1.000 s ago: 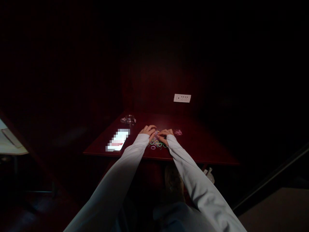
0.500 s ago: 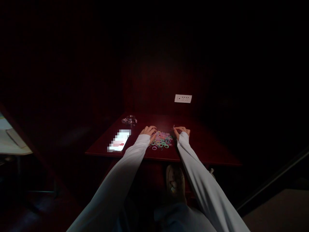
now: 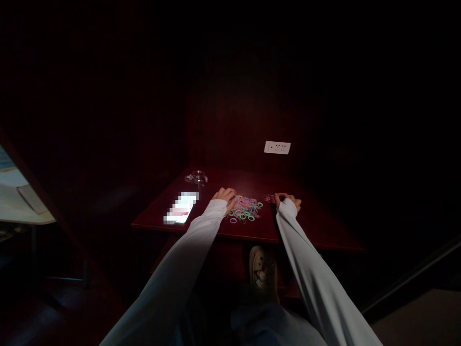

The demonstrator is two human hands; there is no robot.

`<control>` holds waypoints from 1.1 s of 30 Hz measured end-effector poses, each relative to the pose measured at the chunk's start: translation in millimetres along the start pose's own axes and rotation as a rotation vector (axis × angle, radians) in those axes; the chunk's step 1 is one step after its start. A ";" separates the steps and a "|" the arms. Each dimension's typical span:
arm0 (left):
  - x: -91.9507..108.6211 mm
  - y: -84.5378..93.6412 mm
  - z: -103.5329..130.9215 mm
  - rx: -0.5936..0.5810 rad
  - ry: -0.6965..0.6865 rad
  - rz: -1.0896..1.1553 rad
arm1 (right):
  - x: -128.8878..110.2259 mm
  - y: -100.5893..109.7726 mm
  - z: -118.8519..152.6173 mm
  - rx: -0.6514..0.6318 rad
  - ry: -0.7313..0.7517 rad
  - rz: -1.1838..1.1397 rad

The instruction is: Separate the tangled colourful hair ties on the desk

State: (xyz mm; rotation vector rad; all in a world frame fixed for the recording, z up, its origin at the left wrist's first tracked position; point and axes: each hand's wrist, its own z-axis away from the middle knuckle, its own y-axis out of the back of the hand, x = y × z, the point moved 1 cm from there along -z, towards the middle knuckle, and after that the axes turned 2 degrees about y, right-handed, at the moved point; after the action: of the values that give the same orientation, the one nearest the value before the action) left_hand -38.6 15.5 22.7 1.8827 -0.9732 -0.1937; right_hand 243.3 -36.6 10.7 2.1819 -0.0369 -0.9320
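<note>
A heap of small coloured elastic hair ties, pink, purple, green and yellow, lies on the dark red desk. My left hand rests against the heap's left side, fingers bent and a little apart, thumb near the ties. To the right is a smaller cluster of pink and purple hair ties. Beside that cluster is my right hand, its thumb and forefinger close together at the cluster's right edge. Whatever may be between those fingertips is too small and dark to make out.
A lit phone lies left of my left arm. Behind it stands a clear round container with pinkish parts. A white power socket is on the back wall. The desk's front edge runs below my forearms, and a clog-style shoe shows underneath.
My right hand has moved right and slightly down, uncovering the smaller pink and purple cluster. The pink tie it held up no longer shows. My left hand stays by the heap; the view shifted slightly.
</note>
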 end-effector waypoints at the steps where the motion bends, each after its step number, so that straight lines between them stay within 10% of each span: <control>1: -0.5 -0.7 -0.4 0.003 0.009 -0.001 | -1.9 -1.1 0.2 -0.010 0.018 -0.025; 8: 0.5 0.4 0.2 -0.013 0.007 0.006 | -13.2 -22.6 15.1 -0.143 0.534 -0.043; 22: 4.0 7.7 1.9 -0.045 0.023 0.020 | -10.8 -20.2 18.9 -0.027 0.338 0.142; 33: 0.8 3.3 1.7 -0.015 -0.008 0.005 | -29.6 -12.1 28.8 -0.203 0.507 0.173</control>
State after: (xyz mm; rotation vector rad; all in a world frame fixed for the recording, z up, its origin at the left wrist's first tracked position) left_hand -40.7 13.0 24.8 1.8672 -0.9798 -0.2052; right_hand 200.4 -37.3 7.8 2.1232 0.1067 -0.2579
